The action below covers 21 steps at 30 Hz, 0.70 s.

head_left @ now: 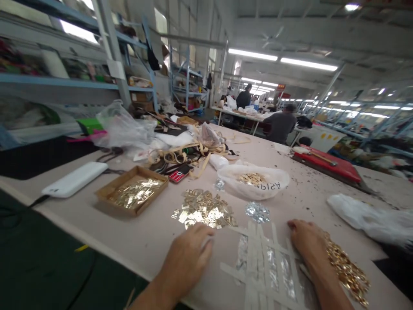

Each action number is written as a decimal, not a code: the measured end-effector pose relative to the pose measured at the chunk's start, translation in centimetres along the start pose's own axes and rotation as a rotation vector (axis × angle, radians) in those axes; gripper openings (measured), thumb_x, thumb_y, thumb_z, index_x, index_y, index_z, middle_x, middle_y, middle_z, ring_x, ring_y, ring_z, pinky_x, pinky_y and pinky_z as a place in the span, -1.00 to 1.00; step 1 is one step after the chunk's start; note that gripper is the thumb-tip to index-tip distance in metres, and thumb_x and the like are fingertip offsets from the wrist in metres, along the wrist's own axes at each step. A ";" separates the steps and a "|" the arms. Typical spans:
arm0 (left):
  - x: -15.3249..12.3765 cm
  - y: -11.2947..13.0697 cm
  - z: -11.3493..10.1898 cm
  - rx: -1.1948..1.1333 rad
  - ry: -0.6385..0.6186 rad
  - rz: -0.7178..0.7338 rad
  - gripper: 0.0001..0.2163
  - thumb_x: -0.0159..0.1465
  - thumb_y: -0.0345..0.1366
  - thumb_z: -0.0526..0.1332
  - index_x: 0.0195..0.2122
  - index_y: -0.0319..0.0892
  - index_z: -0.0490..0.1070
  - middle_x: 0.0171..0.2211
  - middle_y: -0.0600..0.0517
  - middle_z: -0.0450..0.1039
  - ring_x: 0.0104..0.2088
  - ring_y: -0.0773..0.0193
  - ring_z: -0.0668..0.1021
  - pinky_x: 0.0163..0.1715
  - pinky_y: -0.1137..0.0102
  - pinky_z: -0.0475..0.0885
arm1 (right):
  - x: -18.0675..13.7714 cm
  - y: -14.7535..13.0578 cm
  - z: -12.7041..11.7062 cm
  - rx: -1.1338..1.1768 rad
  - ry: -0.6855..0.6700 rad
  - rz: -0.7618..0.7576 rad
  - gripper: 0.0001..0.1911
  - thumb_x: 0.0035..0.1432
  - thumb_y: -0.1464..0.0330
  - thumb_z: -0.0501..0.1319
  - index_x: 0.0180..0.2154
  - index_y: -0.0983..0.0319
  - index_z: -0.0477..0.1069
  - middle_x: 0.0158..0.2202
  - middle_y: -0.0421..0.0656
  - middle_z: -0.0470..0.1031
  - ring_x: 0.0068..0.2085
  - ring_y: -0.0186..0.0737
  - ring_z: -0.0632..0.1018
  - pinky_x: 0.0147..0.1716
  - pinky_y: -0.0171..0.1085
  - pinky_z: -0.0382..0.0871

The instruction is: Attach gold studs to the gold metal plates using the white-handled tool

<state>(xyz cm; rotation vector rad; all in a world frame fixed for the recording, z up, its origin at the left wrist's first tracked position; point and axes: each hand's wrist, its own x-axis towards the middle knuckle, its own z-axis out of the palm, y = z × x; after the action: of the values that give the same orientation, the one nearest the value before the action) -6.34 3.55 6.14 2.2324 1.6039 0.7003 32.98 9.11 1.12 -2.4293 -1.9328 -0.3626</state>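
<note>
My left hand [189, 256] rests on the table with its fingers curled under, just below a loose pile of small gold metal plates [204, 209]. My right hand [306, 239] lies flat, fingers forward, on the right edge of a patch of white tape strips [263, 267] stuck to the table. A heap of gold chain-like pieces [346, 269] lies against the right wrist. A small cluster of silver bits [257, 212] sits just beyond the tape.
A cardboard tray of gold plates [133, 193] and a white power bank [74, 180] lie to the left. A plastic bag with gold pieces [254, 181], a red phone [178, 175], straps, a red board [325, 163] and a white bag [371, 219] lie further out. Other people work at far tables.
</note>
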 end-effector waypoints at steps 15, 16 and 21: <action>3.8 -8.8 -3.7 0.363 -0.061 -0.284 -0.76 0.32 -0.34 0.03 -0.23 -0.22 0.50 -0.16 -0.17 0.50 -0.04 -0.01 0.52 0.01 0.20 0.34 | -5.4 -4.8 -2.7 0.776 0.134 -0.031 -0.70 0.16 0.23 0.11 -0.35 0.14 0.61 -0.27 -0.07 0.66 -0.21 -0.03 0.65 -0.11 -0.13 0.50; 4.2 -8.9 -4.0 0.357 -0.073 -0.290 -0.76 0.29 -0.36 0.03 -0.25 -0.22 0.51 -0.19 -0.17 0.51 -0.07 -0.02 0.54 -0.04 0.20 0.36 | -6.2 -5.8 -2.7 0.845 0.123 -0.056 -0.72 0.20 0.24 0.11 -0.33 0.13 0.59 -0.31 -0.11 0.65 -0.25 -0.07 0.64 -0.18 -0.18 0.51; 7.0 -11.1 -4.5 0.247 -0.193 -0.331 -0.83 0.13 -0.33 0.12 -0.39 -0.16 0.53 -0.29 -0.08 0.58 -0.20 -0.04 0.61 -0.20 0.21 0.41 | -8.6 -10.3 -0.9 1.057 0.243 -0.198 -0.81 0.25 0.36 0.11 -0.29 0.12 0.52 -0.37 -0.20 0.60 -0.32 -0.21 0.62 -0.29 -0.33 0.47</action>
<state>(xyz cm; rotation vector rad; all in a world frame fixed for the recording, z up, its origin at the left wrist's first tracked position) -15.81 13.70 5.68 2.0383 1.9794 0.2015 21.11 3.12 -1.01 -1.4451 -1.6193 0.2993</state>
